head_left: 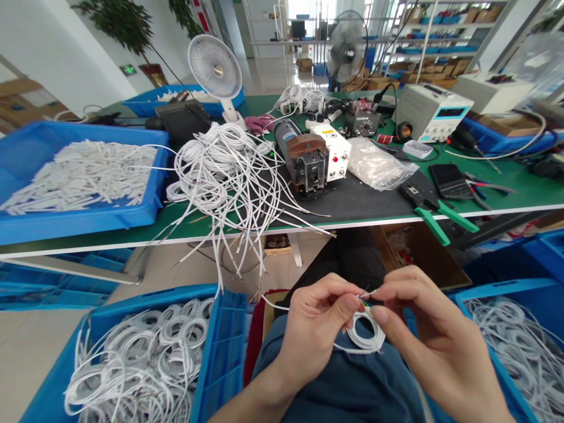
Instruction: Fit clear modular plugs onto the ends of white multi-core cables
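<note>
My left hand [315,320] pinches the stripped end of a coiled white cable [365,336] over my lap. My right hand [425,329] grips the same cable end from the right, fingertips on the small coloured inner wires [363,301]. The coil hangs below both hands. A pile of loose white cables [224,176] lies on the green table edge above, several ends dangling down toward my knees.
A blue bin of coiled cables [145,358] stands at my left, another blue bin [524,346] at my right. On the table: a wire stripping machine [308,155], blue tray of white tubes [74,176], green-handled pliers [434,217], phone [449,179], power supply [434,111], white fan [215,70].
</note>
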A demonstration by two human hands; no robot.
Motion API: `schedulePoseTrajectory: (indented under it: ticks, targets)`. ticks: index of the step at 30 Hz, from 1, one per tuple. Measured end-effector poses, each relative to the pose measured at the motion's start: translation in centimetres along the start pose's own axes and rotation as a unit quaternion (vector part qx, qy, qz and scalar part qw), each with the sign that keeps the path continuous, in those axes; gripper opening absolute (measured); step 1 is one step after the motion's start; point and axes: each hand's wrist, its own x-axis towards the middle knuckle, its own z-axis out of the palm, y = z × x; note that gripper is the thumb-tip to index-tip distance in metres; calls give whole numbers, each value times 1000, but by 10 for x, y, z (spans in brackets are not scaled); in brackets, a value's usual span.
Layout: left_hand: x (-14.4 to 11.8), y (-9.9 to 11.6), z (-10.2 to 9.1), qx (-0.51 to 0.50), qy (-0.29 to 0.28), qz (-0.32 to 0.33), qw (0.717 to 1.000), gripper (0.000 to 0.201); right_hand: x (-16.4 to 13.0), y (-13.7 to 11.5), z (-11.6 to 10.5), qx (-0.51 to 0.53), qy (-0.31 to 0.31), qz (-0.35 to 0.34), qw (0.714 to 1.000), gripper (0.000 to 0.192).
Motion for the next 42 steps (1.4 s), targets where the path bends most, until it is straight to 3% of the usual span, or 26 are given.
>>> schedulePoseTrajectory:
  ticks: [4, 21, 27, 35, 42]
  targets:
    - [0, 2, 0, 3, -3, 0, 1000, 10, 1, -2, -5, 0, 32, -12, 999, 15]
    - [2, 4, -2, 10, -4, -6, 1000, 9, 5, -5, 1, 19, 44, -14, 999, 17]
    - [2, 5, -1, 14, 0, -9, 1000, 10, -3, -9, 0, 16, 41, -44, 998, 28]
    - [-2, 14, 2, 128, 19, 30, 991, 11, -2, -10, 3, -38, 46, -55, 997, 28]
    - [0, 14, 1, 241, 20, 124, 962, 13, 4, -16, -1, -83, 30, -49, 995, 20]
